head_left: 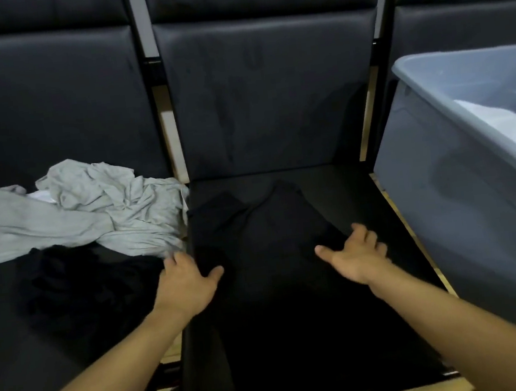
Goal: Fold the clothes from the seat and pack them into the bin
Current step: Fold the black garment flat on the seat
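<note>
A black garment [263, 226] lies spread on the dark middle seat [361, 190], hard to tell apart from the seat. My left hand [186, 279] rests at its left edge, fingers curled into the cloth. My right hand [355, 255] is at its right side, thumb out, fingers bent on the fabric. On the left seat lies a crumpled grey garment [92, 209] with another black garment [77, 278] in front of it. The grey plastic bin [458, 174] stands on the right seat, holding a folded white cloth [497, 125].
Dark padded seat backs [272, 98] run across the rear. Black metal frame bars [154, 72] separate the seats. Light floor shows in the gaps between the seats.
</note>
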`<state>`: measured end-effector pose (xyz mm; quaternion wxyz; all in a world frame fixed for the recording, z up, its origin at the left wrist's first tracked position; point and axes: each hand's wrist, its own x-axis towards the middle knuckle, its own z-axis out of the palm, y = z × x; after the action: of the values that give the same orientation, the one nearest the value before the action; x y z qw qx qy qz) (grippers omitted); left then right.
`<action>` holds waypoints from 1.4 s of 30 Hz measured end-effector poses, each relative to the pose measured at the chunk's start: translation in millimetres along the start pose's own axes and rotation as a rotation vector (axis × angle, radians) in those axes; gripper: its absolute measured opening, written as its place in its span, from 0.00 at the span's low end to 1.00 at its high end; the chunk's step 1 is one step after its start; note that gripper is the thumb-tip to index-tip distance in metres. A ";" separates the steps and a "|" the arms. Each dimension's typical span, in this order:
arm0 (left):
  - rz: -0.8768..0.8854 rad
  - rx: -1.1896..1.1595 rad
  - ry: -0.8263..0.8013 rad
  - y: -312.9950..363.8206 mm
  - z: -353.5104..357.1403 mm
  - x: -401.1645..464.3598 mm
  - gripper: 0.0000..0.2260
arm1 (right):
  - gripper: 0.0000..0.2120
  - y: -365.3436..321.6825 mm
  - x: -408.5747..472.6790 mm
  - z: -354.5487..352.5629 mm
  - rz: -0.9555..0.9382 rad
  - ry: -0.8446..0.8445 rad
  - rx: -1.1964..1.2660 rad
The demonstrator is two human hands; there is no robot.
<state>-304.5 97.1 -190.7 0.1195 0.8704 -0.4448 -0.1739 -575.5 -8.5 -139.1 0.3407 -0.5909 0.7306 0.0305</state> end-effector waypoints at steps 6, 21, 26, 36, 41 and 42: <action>-0.088 0.063 -0.114 22.2 11.8 -20.6 0.32 | 0.52 -9.2 29.7 23.2 -0.050 0.021 -0.179; -0.161 -0.999 0.100 23.5 -15.3 -26.5 0.23 | 0.35 6.4 17.0 2.9 -0.383 0.070 0.557; 0.040 -1.149 0.255 33.4 -45.9 -48.9 0.09 | 0.25 -2.7 -22.6 -9.4 -0.608 0.052 0.928; 0.451 -0.948 0.365 41.7 -92.4 -75.9 0.23 | 0.25 -13.4 -70.9 -40.6 -0.793 0.052 0.818; 0.409 -0.872 0.273 32.7 -91.2 -50.5 0.25 | 0.23 -14.0 -59.9 -37.4 -0.588 -0.142 0.937; 0.355 -0.882 0.202 29.1 -84.4 -41.7 0.24 | 0.24 -13.0 -51.8 -32.2 -0.516 -0.159 0.906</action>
<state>-313.9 118.9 -95.0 0.5473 0.6599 -0.4567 -0.2375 -575.3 16.8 -82.1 0.6128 -0.5412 0.4730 -0.3285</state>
